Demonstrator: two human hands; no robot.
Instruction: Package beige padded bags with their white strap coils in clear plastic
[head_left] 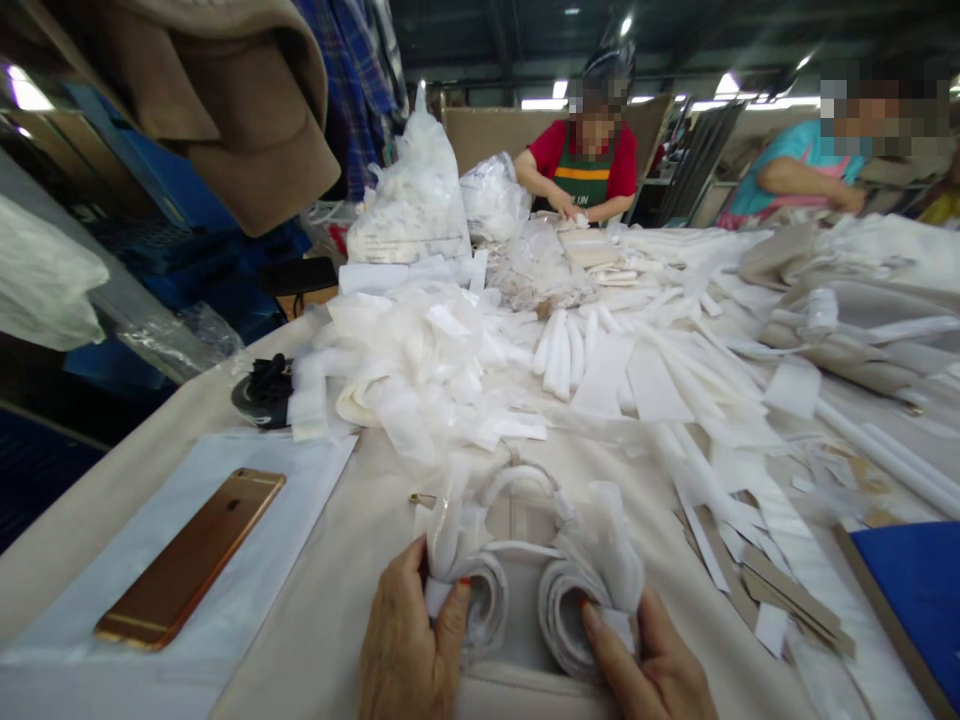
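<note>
While the left grip (409, 635) pinches one roll (496, 612), the right grip (656, 660) seemingly clasps another (553, 615).

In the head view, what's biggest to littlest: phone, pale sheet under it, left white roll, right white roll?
1. Pale sheet
2. Phone
3. Left white roll and right white roll: too alike to rank, both partly covered

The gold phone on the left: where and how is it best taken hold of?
The gold phone is probably best gripped by its two long edges, near the middle, coming from above across its narrow width. It lies flat, back up, on a pale sheet, so its sides are easier to reach than its underside. The left hand, the nearer one, holds a white roll.
</note>
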